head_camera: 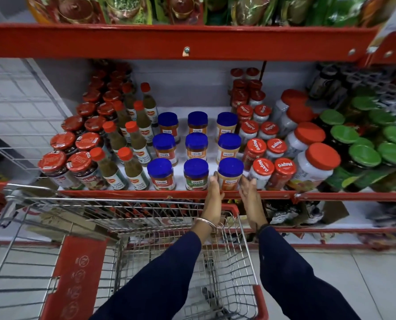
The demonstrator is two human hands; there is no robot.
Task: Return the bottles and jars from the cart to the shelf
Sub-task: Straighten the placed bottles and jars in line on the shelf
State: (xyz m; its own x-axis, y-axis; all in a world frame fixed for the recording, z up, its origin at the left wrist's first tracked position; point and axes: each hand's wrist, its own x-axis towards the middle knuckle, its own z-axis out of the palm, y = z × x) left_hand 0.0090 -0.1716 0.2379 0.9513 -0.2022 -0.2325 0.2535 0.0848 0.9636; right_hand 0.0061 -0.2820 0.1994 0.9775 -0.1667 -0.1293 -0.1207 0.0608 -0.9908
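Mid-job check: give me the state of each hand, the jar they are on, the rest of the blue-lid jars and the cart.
Left hand: flat against the jar's left side.
Right hand: against its right side.
Front-right blue-lid jar: upright at the shelf edge, lid on, between both hands.
Other blue-lid jars: upright, capped, in rows.
Cart: parked against the shelf; visible basket part holds no jars.

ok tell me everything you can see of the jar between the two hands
The jar has a wide blue screw lid, seemingly plastic, over a clear body with tan contents and an orange-and-white label. It stands upright at the front right of a three-by-three block of blue-lidded jars, near the shelf's red front edge. The left hand and right hand flank its lower body, fingertips at its sides. A red-lidded jar stands close on its right.
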